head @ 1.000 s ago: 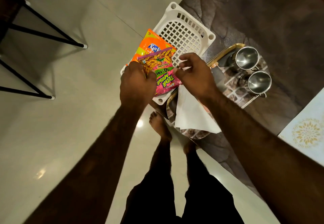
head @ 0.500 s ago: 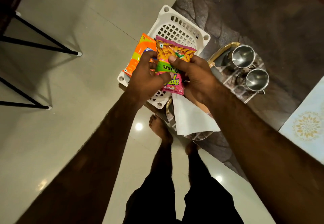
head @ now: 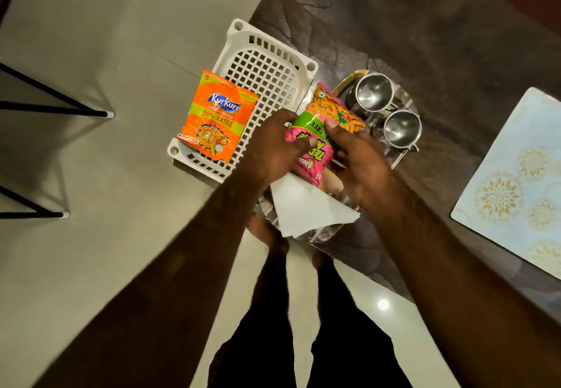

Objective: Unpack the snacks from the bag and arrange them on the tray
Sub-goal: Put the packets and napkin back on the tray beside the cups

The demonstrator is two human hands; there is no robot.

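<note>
An orange Kurkure packet [head: 218, 117] lies flat in the left half of the white lattice tray [head: 270, 62], which overhangs the corner of the dark table. My left hand [head: 273, 144] and my right hand [head: 358, 159] both grip a pink snack packet [head: 328, 120], held over the tray's right edge. Just below the hands lies a white paper bag [head: 306, 208], partly on a round patterned serving tray [head: 349, 80] with a gold rim.
Two steel cups [head: 375, 91] [head: 402, 128] stand on the round tray right of the pink packet. A pale blue placemat [head: 516, 181] lies at the table's right. Black chair legs [head: 57, 111] stand on the floor at left. My bare feet are below the table edge.
Both hands carried the pink packet from above the orange one to the right, toward the tray's right edge. The orange packet now lies fully uncovered in the tray.
</note>
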